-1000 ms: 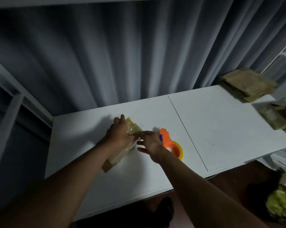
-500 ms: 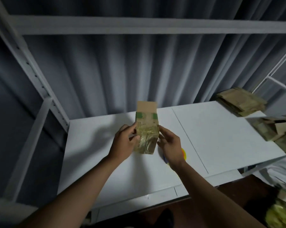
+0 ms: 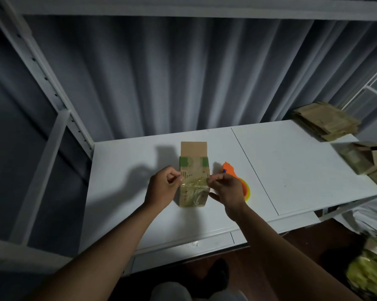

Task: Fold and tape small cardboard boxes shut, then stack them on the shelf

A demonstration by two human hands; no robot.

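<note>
desk (image 3: 291,170) bare right of its seam, passable | small box (image 3: 194,170) upright mid-desk between both hands | orange tape dispenser (image 3: 233,177) just right of box, blocking | flattened cardboard stack (image 3: 326,122) and loose boxes (image 3: 365,159) crowded far right | upright post (image 3: 50,83) bounded left

1. The small brown cardboard box (image 3: 194,168) bore two green patches and dark dashes under glossy yellowish tape.
2. At its 3 o'clock, the plastic tape dispenser (image 3: 234,175) was orange, with a blue spot and yellow-green roll.
3. The flat shelf board (image 3: 291,170) was white.
4. The pleated curtain (image 3: 183,79) was grey-blue.
</note>
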